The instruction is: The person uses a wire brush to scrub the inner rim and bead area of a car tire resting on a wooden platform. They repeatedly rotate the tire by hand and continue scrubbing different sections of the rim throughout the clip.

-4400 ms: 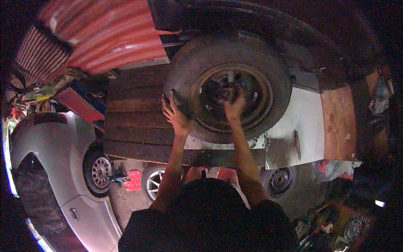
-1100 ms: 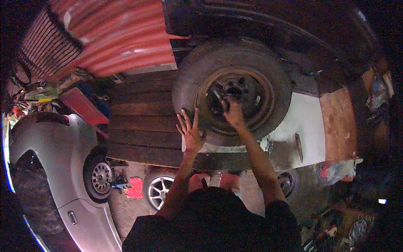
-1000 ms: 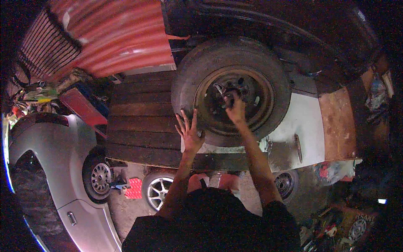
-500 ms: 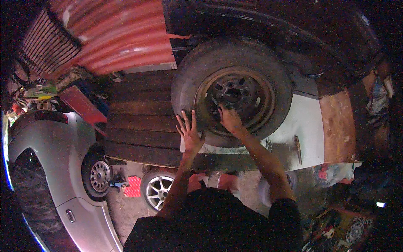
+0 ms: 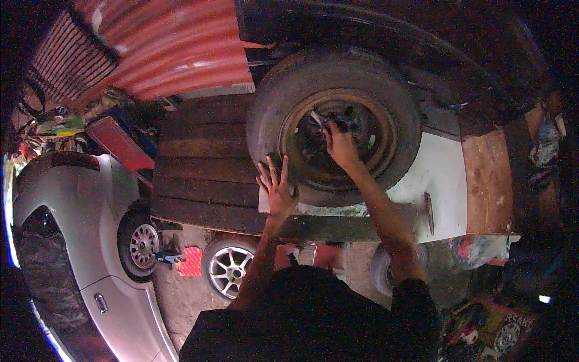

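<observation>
A large worn tire (image 5: pixel 265 120) on a rusty-rimmed steel wheel (image 5: pixel 386 151) fills the middle of the view. Inside the rim, close to the dark hub centre, my right hand (image 5: pixel 341 148) is closed around a thin pale stick-like tool (image 5: pixel 316 117); its exact kind is too blurred to tell. My left hand (image 5: pixel 279 190) is spread, fingers stretched out against the lower left sidewall of the tire, holding nothing.
Dark wooden planks (image 5: pixel 199 154) lie left of the tire and a white panel (image 5: pixel 443 175) right of it. A silver car (image 5: pixel 114 241) stands at the left. A white-spoked wheel (image 5: pixel 229 271) is on the floor below. Red corrugated metal (image 5: pixel 175 48) rises beyond the planks.
My right hand has moved with the pale tool farther in, up and slightly right toward the hub. My left hand stays spread at the tire's edge, hardly shifted.
</observation>
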Tool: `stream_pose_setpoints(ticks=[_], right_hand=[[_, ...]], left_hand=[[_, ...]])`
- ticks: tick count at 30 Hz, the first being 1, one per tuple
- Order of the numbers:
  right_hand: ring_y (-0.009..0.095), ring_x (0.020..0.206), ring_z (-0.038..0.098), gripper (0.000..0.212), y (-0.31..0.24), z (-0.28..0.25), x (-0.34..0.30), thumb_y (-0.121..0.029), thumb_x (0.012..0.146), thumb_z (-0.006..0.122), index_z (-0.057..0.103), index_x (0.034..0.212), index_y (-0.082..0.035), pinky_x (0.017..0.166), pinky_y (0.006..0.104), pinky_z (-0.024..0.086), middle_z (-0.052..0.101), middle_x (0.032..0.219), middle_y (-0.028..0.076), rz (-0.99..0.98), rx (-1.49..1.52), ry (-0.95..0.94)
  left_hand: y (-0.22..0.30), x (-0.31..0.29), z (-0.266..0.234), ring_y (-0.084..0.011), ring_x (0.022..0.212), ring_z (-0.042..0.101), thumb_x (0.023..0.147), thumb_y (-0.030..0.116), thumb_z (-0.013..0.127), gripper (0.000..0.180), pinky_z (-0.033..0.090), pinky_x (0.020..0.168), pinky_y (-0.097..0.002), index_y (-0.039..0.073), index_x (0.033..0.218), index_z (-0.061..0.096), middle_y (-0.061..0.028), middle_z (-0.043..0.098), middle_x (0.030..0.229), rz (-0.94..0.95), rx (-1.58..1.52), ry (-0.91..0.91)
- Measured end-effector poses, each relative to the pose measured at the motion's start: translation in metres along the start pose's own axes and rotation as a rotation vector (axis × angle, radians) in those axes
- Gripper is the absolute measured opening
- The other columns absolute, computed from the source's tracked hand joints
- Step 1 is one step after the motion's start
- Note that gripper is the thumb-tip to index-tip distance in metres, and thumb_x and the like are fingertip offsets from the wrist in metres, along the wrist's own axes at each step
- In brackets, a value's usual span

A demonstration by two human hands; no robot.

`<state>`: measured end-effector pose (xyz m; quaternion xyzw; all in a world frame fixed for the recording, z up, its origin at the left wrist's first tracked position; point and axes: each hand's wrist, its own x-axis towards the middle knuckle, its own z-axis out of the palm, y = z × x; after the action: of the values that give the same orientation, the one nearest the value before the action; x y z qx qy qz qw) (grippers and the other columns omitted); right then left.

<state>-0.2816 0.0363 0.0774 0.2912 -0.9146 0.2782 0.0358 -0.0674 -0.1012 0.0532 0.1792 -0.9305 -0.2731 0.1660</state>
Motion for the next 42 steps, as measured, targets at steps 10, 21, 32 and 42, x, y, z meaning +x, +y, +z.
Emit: stream_pose_setpoints(ticks=[10,21,32,42], right_hand=[[0.052,0.075,0.067,0.022,-0.023,0.007,-0.019,-0.024,0.104,0.058,0.062,0.121,-0.01,0.066,0.0597,0.052,0.069,0.083,0.027,0.061,0.087,0.12],[0.049,0.071,0.069,0.021,0.01,0.011,-0.038,-0.02,0.102,0.062,0.065,0.122,-0.013,0.062,0.0572,0.054,0.069,0.077,0.025,0.027,-0.041,0.115],[0.049,0.067,0.068,0.018,0.008,-0.004,-0.031,-0.022,0.101,0.064,0.067,0.117,-0.015,0.059,0.0562,0.053,0.068,0.073,0.025,-0.078,-0.038,0.084],[0.043,0.071,0.07,0.031,0.018,0.02,-0.04,-0.03,0.102,0.063,0.067,0.125,-0.009,0.071,0.053,0.057,0.073,0.086,0.022,-0.128,0.129,0.323]], left_hand=[[-0.017,-0.011,0.012,-0.048,0.158,-0.003,0.08,0.036,0.082,0.11,0.005,0.119,-0.0746,0.028,0.167,0.015,-0.0176,-0.004,0.174,-0.02,0.149,-0.105],[-0.003,-0.009,0.01,-0.05,0.157,-0.002,0.077,0.016,0.08,0.109,0.006,0.119,-0.0744,0.032,0.166,0.02,-0.0204,0.002,0.173,-0.045,0.042,-0.023],[-0.012,-0.008,0.023,-0.0584,0.153,-0.006,0.083,0.036,0.077,0.102,0.007,0.117,-0.0765,0.031,0.167,0.018,-0.0286,-0.006,0.17,-0.004,0.119,-0.008],[-0.004,-0.007,0.025,-0.0588,0.153,-0.004,0.076,0.017,0.082,0.106,0.013,0.117,-0.0773,0.035,0.164,0.026,-0.0291,-0.004,0.17,-0.01,0.081,0.006]])
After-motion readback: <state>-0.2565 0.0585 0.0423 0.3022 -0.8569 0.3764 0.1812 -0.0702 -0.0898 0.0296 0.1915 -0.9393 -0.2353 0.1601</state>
